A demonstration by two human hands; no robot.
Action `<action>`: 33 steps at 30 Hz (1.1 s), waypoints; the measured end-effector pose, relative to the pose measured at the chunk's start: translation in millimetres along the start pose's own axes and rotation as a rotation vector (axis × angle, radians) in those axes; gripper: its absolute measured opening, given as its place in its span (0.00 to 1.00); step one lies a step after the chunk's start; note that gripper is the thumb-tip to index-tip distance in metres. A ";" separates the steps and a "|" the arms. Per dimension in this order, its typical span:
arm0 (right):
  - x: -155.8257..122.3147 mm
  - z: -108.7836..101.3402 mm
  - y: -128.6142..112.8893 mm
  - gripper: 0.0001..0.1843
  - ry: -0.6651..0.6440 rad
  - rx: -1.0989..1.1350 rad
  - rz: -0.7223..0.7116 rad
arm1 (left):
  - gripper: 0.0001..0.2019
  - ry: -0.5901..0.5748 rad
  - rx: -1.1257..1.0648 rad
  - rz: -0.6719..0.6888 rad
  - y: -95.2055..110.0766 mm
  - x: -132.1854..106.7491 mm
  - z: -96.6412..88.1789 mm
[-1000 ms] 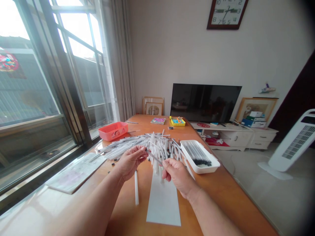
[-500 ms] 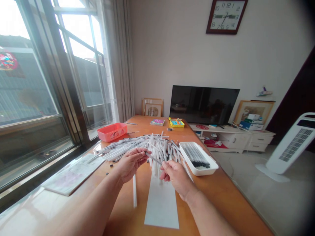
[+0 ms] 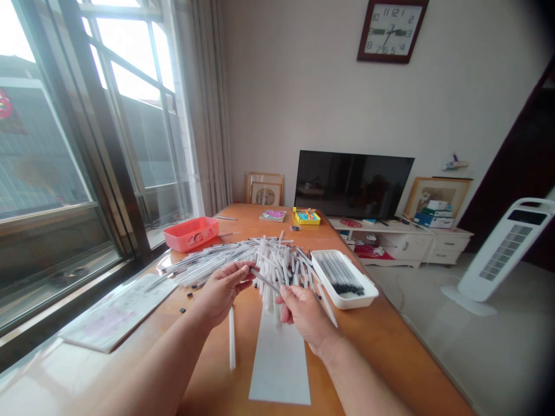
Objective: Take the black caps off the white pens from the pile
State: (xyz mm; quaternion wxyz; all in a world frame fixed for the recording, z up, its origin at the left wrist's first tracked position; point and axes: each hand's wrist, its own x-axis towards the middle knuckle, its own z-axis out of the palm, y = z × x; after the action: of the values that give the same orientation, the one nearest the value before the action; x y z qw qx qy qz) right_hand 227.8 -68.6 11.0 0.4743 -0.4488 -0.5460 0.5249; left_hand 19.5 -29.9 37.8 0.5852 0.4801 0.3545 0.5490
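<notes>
Pinched between both my hands is one thin refill [image 3: 263,280]; my right hand [image 3: 303,312] closes thumb and fingers on its nearer end, and my left hand [image 3: 223,289] presses its fingertips together on the farther end, so the refill slants from one grip to the other, lifted clear of the table [image 3: 390,346]; just beyond the grip, almost touching my knuckles, lies a heap of white barrels [image 3: 269,257], piled crosswise and spreading off past my left hand; to the right of my right hand, near but apart, sits a white tray [image 3: 368,296] with dark refills [image 3: 342,274] laid side by side in it; under the grip and running back toward me lies a white sheet [image 3: 280,370], its far end beneath my right hand; beside that sheet, below my left wrist, one loose barrel [image 3: 231,341] lies flat; well beyond my left hand stands a pink basket [image 3: 191,233]; left of my left forearm lies a printed paper [image 3: 117,309].
</notes>
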 end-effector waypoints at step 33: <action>-5.9 -0.2 -11.9 0.25 -0.079 0.165 0.089 | 0.11 0.014 -0.180 -0.080 3.5 -0.8 2.8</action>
State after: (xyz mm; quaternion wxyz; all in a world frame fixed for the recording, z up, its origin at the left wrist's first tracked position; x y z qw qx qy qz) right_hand 229.0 -74.9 22.7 0.4640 -0.4107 -0.4987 0.6061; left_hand 20.9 -31.3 41.9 0.6447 0.4074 0.3267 0.5582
